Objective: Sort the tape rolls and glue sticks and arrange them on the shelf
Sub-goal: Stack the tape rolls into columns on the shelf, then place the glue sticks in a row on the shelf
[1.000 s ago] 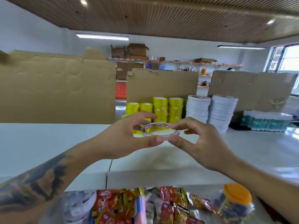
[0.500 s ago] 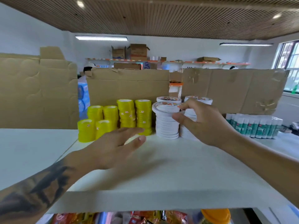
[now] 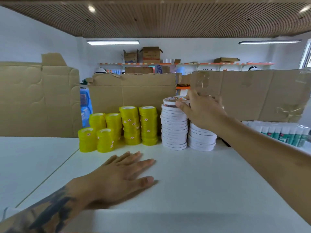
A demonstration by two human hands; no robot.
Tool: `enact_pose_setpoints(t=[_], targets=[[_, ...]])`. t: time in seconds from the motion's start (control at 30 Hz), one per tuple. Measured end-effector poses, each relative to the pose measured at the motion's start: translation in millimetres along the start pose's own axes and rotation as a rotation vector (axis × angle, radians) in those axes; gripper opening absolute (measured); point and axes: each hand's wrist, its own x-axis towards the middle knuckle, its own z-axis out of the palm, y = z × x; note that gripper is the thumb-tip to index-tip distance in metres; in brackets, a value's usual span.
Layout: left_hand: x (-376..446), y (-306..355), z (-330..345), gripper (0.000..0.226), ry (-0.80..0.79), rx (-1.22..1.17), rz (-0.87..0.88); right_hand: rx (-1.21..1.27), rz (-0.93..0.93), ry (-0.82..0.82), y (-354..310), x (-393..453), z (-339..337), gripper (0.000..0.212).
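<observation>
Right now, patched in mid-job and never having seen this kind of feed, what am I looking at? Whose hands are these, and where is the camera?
There is no machine: a person works bare-handed, and one wide-angle camera on their head looks forward and down. The left hand lies flat and open on the white shelf surface. The right hand pinches a flat white tape roll atop the left of two white tape stacks. Left of those stand stacks of yellow tape rolls. On the right lies a row of white and green glue sticks. Brown cardboard sheets stand behind.
</observation>
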Motion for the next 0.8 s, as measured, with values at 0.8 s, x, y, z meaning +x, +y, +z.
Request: enact_pose_setpoints(t=[0.8], targets=[[5.0, -2.0, -0.3, 0.071, 0.023, -0.064, 0.001, -0.147, -0.228, 0.068, -33.9, -29.8, 20.2, 0.053]])
